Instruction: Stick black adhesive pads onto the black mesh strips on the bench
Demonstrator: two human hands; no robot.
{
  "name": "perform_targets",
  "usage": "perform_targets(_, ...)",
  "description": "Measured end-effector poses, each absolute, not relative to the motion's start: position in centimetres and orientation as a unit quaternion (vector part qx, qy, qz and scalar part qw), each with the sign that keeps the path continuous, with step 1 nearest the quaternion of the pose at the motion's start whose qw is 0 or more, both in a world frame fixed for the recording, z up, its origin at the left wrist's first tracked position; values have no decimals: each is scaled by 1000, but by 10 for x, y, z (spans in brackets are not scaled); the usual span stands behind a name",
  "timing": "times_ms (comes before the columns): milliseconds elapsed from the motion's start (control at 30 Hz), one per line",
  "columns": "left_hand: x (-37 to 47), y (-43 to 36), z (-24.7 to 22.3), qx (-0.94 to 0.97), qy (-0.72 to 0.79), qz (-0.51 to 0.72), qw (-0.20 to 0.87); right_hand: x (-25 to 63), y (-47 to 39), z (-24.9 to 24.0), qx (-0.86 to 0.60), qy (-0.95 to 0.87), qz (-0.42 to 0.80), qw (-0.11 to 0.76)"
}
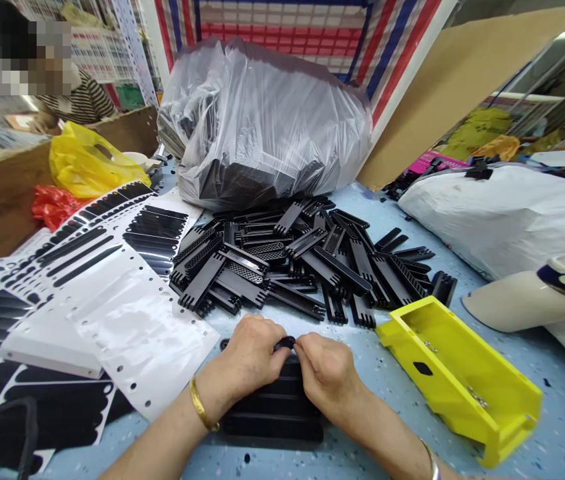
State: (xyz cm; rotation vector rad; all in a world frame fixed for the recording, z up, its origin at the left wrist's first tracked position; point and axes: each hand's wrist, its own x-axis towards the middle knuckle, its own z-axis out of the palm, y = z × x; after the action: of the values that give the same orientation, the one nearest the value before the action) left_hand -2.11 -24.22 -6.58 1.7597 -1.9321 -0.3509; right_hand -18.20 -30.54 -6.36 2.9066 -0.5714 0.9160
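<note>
My left hand (252,357), with a gold bracelet at its wrist, is closed with thumb and fingers around a small black plastic piece (285,343). From the other side my right hand (330,370) pinches the same piece; most of it is hidden by the fingers. Directly below the hands lies a row of long black plastic bars (272,427), side by side on the table. Beyond the hands spreads a loose pile of black slotted plastic strips (262,267), some with a honeycomb texture.
A yellow bin (462,380) with a few small metal parts stands right. At left lie sheets of black stickers (157,230) and a yellow bag (87,160). Behind the pile sits a clear plastic bag (272,127). A white bottle (527,297) lies right. Another person sits far left.
</note>
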Motion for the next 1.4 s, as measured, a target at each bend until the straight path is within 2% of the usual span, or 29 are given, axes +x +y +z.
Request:
perform_targets(100, -21, -242, -61, 647, -708, -141, 246, -183, -305, -63, 939, -187, 287, 17)
perform_targets(300, -21, -244, -56, 652, -699, -166, 243, -201, -309, -54, 939, -243, 239, -53)
perform_targets(500, -21, -243, -55, 656, -694, -180, 233, -246, -339, -57, 927, -328, 183, -12)
perform_targets(600, -20, -243, -56, 655, -697, -179, 231, -245, -341, -49, 922, -329, 205, -11)
perform_targets(667, -20, -243, -57, 654, -698, -173, 234, -231, -335, -41, 920, -315, 225, -57)
perform_targets(800, -19, -243, -60, 649, -700, -170, 246, -194, -323, -33, 905, -306, 214, -204)
perform_targets(1067, -19, -244, -61, 651, -692, -181, 255, -169, -323, -49, 822, -385, 192, -373)
perform_targets(1167, -13, -241, -58, 663, -680, -194, 246, -167, -324, -50, 799, -400, 192, -406)
perform_targets(1400, 11, -220, -59, 676, -667, -175, 259, -165, -321, -46, 792, -398, 200, -418)
